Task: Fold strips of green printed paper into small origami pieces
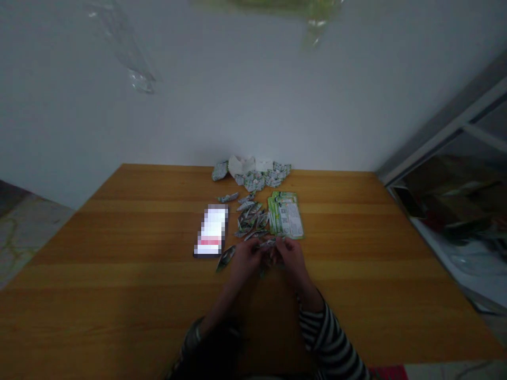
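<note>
Low in the middle of the wooden table, my left hand [246, 258] and my right hand [292, 257] are close together, fingers pinched. Between the fingertips is a crumpled green-and-white printed piece [268, 243], paper or thin packaging; the fingers hide much of it. Just beyond the hands lies a loose heap of similar folded pieces [249, 215]. A stack of flat green-and-white printed sheets or packets [288, 215] rests to the right of that heap. One separate folded piece [226, 258] lies beside my left hand.
A phone with a lit screen [212, 230] lies left of the heap. Against the wall at the table's back edge [336, 170] is a bank of crumpled printed pieces [255, 179], with white scraps among them. A shelf unit [455, 211] with dark items stands at right.
</note>
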Demonstrator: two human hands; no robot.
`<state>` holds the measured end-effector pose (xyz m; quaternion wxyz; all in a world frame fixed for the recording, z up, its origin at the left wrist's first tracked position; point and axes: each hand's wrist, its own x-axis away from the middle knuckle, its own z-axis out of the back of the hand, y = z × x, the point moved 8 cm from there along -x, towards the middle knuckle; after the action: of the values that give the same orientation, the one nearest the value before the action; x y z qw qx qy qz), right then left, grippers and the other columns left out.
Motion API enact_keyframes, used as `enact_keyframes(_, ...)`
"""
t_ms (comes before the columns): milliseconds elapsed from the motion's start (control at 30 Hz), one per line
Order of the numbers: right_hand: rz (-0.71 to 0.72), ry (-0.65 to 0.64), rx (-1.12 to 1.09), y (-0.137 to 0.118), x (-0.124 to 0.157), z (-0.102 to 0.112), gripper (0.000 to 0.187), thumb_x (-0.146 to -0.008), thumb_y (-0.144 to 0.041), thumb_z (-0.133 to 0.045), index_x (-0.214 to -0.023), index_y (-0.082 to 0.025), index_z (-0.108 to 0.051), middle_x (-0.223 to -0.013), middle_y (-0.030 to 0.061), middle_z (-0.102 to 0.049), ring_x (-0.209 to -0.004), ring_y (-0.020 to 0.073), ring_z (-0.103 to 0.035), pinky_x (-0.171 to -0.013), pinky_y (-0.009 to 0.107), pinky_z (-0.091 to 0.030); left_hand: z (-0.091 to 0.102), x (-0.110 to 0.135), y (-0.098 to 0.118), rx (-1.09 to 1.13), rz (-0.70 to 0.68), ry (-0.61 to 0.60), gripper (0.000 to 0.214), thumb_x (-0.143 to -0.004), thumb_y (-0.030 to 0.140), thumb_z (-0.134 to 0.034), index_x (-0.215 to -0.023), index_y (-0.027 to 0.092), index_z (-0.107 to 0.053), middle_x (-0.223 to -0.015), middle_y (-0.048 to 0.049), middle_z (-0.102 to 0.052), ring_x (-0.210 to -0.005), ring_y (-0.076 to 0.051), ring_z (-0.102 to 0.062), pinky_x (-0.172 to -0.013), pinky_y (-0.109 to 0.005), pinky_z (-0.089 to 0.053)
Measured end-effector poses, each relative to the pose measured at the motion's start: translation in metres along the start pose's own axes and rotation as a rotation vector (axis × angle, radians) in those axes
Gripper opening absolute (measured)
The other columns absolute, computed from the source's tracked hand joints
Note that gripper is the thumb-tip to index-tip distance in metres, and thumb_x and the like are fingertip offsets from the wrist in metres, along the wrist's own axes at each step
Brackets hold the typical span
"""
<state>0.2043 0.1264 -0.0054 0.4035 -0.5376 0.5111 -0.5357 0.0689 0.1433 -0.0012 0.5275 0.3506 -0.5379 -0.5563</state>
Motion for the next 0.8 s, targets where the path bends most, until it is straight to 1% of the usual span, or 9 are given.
enact_keyframes(100, 0.042, 0.045, 0.028, 0.001, -0.001, 0.004, 0.055, -0.079, -0.065, -0.055, -0.051, -0.017, -0.051, -0.039, -0.0023, -0.05, -0.032, 0.0083, -0.042, -0.036, 0.02, -0.03, -0.002, 0.002, 0.009, -0.026, -0.045, -0.012, 0.011, -0.071, 0.023, -0.063, -0.063, 0.014, -0.063, -0.059, 0.0001, -0.062, -0.059, -0.015, -0.056, -0.056, -0.022, -0.045)
enact_keyframes(233, 0.139, 0.121, 0.053, -0.005, 0.0, 0.009, 0.056, -0.077, -0.066, -0.055, -0.048, -0.019, -0.046, -0.036, -0.0053, -0.043, -0.034, 0.0078, -0.037, -0.037, 0.02, -0.028, -0.015, 0.003, 0.014, 0.0, -0.073, -0.19, 0.027, -0.074, 0.039, -0.065, -0.068, 0.013, -0.066, -0.063, -0.0029, -0.066, -0.059, -0.016, -0.06, -0.057, -0.024, -0.048)
enact_keyframes(300, 0.186, 0.122, 0.066, -0.01, 0.0, 0.007, 0.054, -0.076, -0.064, -0.058, -0.049, -0.019, -0.048, -0.04, -0.0048, -0.046, -0.038, 0.0084, -0.039, -0.04, 0.02, -0.03, -0.018, 0.004, 0.015, 0.003, -0.075, -0.232, 0.038, -0.08, 0.048, -0.057, -0.069, 0.012, -0.065, -0.062, -0.0035, -0.066, -0.054, -0.015, -0.059, -0.054, -0.024, -0.048)
enact_keyframes(367, 0.214, 0.102, 0.078, -0.012, 0.0, 0.003, 0.051, -0.075, -0.061, -0.061, -0.052, -0.018, -0.05, -0.042, -0.0051, -0.046, -0.041, 0.0086, -0.039, -0.042, 0.021, -0.031, -0.018, 0.004, 0.014, -0.01, -0.079, -0.224, 0.043, -0.081, 0.052, -0.054, -0.067, 0.012, -0.064, -0.056, -0.0026, -0.063, -0.047, -0.014, -0.055, -0.048, -0.024, -0.045)
enact_keyframes(433, 0.229, 0.077, 0.085, -0.012, -0.001, -0.001, 0.049, -0.076, -0.06, -0.061, -0.054, -0.018, -0.051, -0.043, -0.0055, -0.046, -0.041, 0.0085, -0.038, -0.042, 0.021, -0.03, -0.014, 0.003, 0.014, -0.028, -0.092, -0.157, 0.044, -0.081, 0.052, -0.053, -0.065, 0.013, -0.062, -0.05, -0.0004, -0.057, -0.044, -0.013, -0.05, -0.046, -0.022, -0.04)
enact_keyframes(533, 0.241, 0.085, 0.09, -0.007, -0.003, -0.002, 0.049, -0.079, -0.059, -0.058, -0.054, -0.018, -0.048, -0.042, -0.0066, -0.042, -0.041, 0.0083, -0.035, -0.041, 0.02, -0.028, -0.008, 0.001, 0.014, -0.058, -0.118, -0.027, 0.043, -0.079, 0.052, -0.054, -0.056, 0.015, -0.056, -0.048, 0.0015, -0.051, -0.046, -0.012, -0.046, -0.048, -0.022, -0.036)
enact_keyframes(600, 0.248, 0.11, 0.094, -0.004, -0.004, -0.001, 0.048, -0.08, -0.058, -0.057, -0.055, -0.018, -0.049, -0.045, -0.0058, -0.043, -0.043, 0.0089, -0.036, -0.042, 0.021, -0.028, -0.007, 0.0, 0.015, -0.071, -0.133, 0.03, 0.043, -0.077, 0.052, -0.056, -0.053, 0.016, -0.054, -0.049, 0.0014, -0.051, -0.05, -0.012, -0.046, -0.051, -0.022, -0.035)
enact_keyframes(700, 0.261, 0.142, 0.1, -0.004, -0.003, 0.0, 0.046, -0.081, -0.056, -0.058, -0.059, -0.017, -0.053, -0.051, -0.0031, -0.05, -0.048, 0.0104, -0.041, -0.046, 0.021, -0.032, -0.007, 0.0, 0.015, -0.071, -0.139, 0.03, 0.046, -0.075, 0.055, -0.057, -0.053, 0.016, -0.054, -0.049, 0.0012, -0.05, -0.05, -0.012, -0.046, -0.051, -0.022, -0.036)
enact_keyframes(800, 0.27, 0.114, 0.096, -0.009, -0.002, -0.001, 0.045, -0.081, -0.056, -0.058, -0.063, -0.015, -0.061, -0.053, -0.0017, -0.053, -0.049, 0.0118, -0.045, -0.048, 0.022, -0.036, -0.01, 0.001, 0.015, -0.049, -0.129, -0.055, 0.047, -0.076, 0.059, -0.057, -0.064, 0.014, -0.063, -0.053, -0.0005, -0.057, -0.048, -0.013, -0.049, -0.049, -0.023, -0.04)
